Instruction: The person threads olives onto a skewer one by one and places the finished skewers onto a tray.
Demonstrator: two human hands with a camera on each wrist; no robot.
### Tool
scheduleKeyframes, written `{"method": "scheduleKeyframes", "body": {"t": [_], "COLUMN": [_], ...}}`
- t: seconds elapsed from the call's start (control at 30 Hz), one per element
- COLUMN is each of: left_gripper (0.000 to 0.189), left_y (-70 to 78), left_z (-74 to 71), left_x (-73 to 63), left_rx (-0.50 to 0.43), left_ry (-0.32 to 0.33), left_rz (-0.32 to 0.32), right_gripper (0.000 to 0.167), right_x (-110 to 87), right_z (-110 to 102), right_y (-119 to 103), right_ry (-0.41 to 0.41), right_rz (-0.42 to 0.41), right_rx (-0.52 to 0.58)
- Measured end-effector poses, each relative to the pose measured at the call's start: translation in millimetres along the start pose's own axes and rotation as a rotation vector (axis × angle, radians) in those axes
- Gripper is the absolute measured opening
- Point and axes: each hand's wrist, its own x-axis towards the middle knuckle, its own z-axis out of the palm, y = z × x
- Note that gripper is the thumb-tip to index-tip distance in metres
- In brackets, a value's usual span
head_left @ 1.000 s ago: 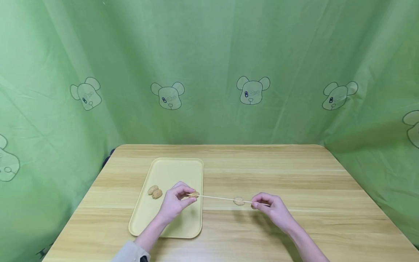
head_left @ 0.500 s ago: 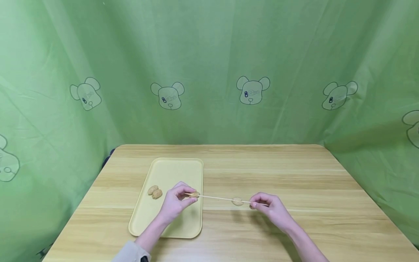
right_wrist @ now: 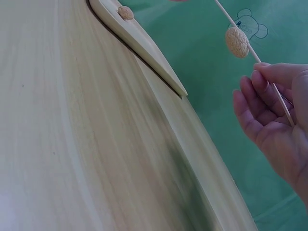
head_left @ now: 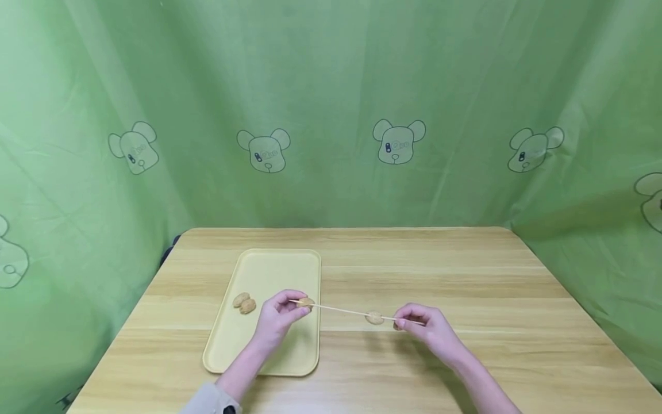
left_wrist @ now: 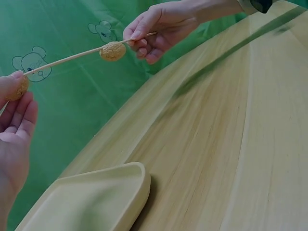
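Note:
A thin wooden skewer [head_left: 341,311] is held in the air between both hands. My left hand [head_left: 274,319] pinches a wrinkled tan oval piece [head_left: 305,304] near the skewer's left end; the skewer's tip sticks out past it. Another such piece [head_left: 374,318] is threaded on the skewer, close to the right hand and apart from it. Thumb and fingers of my right hand [head_left: 431,333] grip the skewer's other end, seen also in the right wrist view, where the hand [right_wrist: 284,108] lets the skewer's end lie against the palm.
Under the left hand lies a cream tray [head_left: 279,261] on the wooden table [head_left: 439,270]. Two more tan pieces [head_left: 245,303] sit together at the tray's left side. A green curtain [head_left: 331,195] with mouse-like drawings hangs round the table.
My left hand has lifted and tilted slightly, raising the skewer's left end with the pinched piece. My right hand and the other threaded piece have shifted a little to the left.

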Motion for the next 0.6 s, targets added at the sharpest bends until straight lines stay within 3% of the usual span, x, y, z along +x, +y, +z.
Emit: {"method": "scheduleKeyframes", "body": {"t": [0.23, 0.6], "left_gripper": [0.027, 0.021], "left_y": [2.4, 1.8], "left_z": [-1.4, -1.9], "left_x": [0.8, -0.7], "left_rx": [-0.034, -0.033], "left_ry": [-0.006, -0.027], "left_rz": [0.050, 0.064], "right_gripper": [0.007, 0.011], "right_x": [4.5, 9.1], "right_z": [3.3, 8.8], "right_y": [-2.8, -1.5], "right_ry": [0.011, 0.013], "right_rz": [-0.018, -0.028], "right_rx": [-0.007, 0.001]}}
